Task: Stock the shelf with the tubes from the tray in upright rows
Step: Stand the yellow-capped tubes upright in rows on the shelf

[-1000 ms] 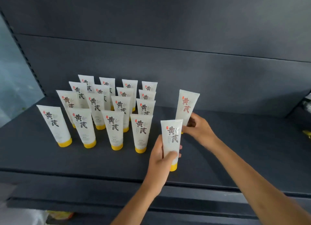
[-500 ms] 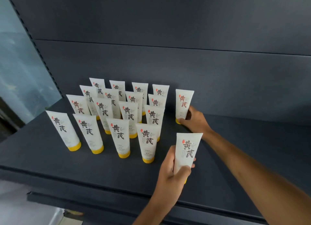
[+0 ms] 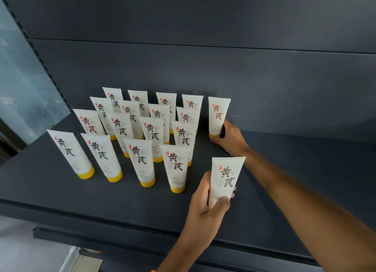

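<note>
Roughly eighteen tubes (image 3: 176,166), one shelf (image 3: 61,192)

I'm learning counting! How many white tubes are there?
18: sixteen white yellow-capped tubes in four rows on the dark shelf, one in the right hand, one in the left hand.

pale grey floor (image 3: 24,249) below, blurred bluish panel (image 3: 18,74) at far left
</note>
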